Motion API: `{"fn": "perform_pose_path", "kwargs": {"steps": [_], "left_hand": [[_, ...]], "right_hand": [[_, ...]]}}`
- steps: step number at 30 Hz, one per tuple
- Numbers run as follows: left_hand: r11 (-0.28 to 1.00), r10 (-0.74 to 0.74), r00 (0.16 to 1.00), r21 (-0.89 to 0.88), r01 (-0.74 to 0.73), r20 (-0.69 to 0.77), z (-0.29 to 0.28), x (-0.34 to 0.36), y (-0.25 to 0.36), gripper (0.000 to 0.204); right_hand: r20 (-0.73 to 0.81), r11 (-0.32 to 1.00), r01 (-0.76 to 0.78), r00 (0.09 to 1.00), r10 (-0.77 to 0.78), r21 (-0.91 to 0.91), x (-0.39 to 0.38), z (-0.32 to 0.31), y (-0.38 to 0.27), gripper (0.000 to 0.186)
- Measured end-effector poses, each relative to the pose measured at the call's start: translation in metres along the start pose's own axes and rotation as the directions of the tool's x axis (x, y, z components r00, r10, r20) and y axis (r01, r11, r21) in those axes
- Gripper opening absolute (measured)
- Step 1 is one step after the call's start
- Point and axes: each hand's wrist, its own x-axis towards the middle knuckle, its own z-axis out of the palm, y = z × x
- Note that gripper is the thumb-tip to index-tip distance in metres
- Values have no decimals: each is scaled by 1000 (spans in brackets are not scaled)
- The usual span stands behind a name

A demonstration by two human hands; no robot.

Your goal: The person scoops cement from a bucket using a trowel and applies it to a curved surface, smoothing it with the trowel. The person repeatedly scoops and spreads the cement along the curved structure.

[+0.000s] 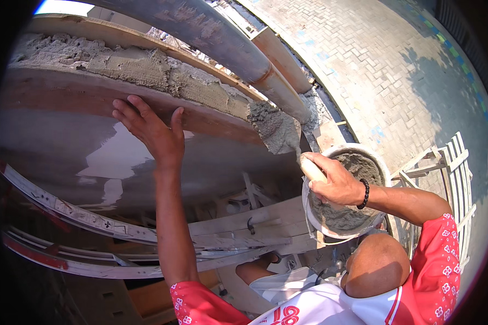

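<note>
My right hand [336, 181] is closed around the pale wooden handle of a trowel [312, 169]. A heap of wet grey mortar [276, 130] covers its blade, which is held out beside the end of a ledge. Below and behind this hand is a round bucket [385, 165] with a pale rim, holding more grey mortar [357, 168]. My left hand [149, 127] is open, fingers spread, against the smooth side face under the ledge [222, 116]. Along the ledge's top runs a rough layer of mortar [141, 70], bordered at the back by a wooden board [119, 37].
A thick metal pipe [222, 46] slants across just beyond the ledge. Ladder rails [86, 219] curve below on the left. A slatted wooden frame [452, 168] stands at right. Brick paving [352, 59] lies far below at upper right.
</note>
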Motion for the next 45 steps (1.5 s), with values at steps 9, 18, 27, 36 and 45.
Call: {"fn": "perform_pose_path", "kwargs": {"steps": [9, 18, 27, 36, 45], "left_hand": [[1000, 8, 1000, -9, -8, -14, 4, -1, 2, 103], [1000, 19, 999, -13, -19, -27, 3, -1, -2, 102], [1000, 18, 999, 0, -18, -29, 3, 0, 2, 105], [1000, 14, 998, -21, -15, -56, 10, 0, 2, 103], [1000, 26, 999, -2, -26, -41, 9, 1, 1, 104]], "right_hand": [[-249, 964, 71, 959, -138, -257, 75, 40, 4, 40], [-351, 877, 235, 849, -396, -420, 125, 69, 20, 40], [-227, 810, 158, 914, -337, -564, 147, 94, 3, 54], [-36, 446, 172, 906, -421, -878, 126, 105, -20, 71], [25, 202, 108, 926, -377, -973, 94, 121, -18, 74]]}}
